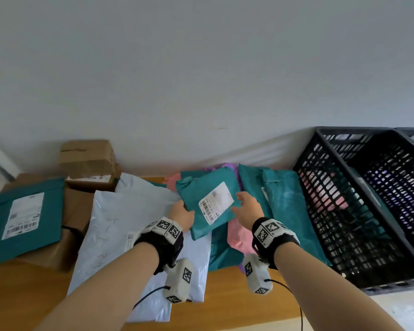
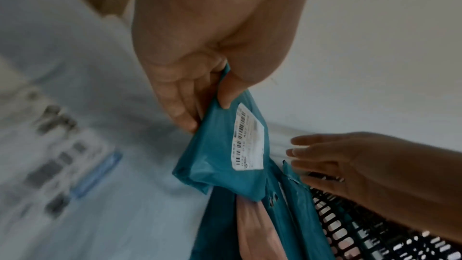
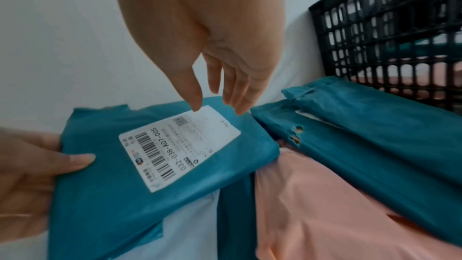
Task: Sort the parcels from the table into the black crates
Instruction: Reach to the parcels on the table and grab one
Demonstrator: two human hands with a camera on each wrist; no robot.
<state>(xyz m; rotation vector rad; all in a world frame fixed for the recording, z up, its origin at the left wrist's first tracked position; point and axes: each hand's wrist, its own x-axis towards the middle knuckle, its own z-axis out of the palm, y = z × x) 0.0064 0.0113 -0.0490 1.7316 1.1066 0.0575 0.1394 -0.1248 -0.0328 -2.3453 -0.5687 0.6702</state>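
Observation:
A teal parcel (image 1: 206, 201) with a white barcode label is held above the pile in the middle of the table. My left hand (image 1: 181, 215) grips its near left edge, thumb on top (image 3: 75, 160) and fingers underneath (image 2: 185, 110). My right hand (image 1: 247, 205) hovers at the parcel's right edge with fingers straight and spread (image 3: 220, 90), just above the label, holding nothing. Two black crates (image 1: 359, 206) stand at the right; the nearer one holds pink and teal parcels.
More teal parcels (image 1: 280, 194), a pink one (image 1: 239, 235) and a purple one lie under and beside the held parcel. A large pale grey mailer (image 1: 129, 225) lies left of centre. Brown boxes (image 1: 86, 158) and another labelled teal parcel (image 1: 24, 216) sit at the left.

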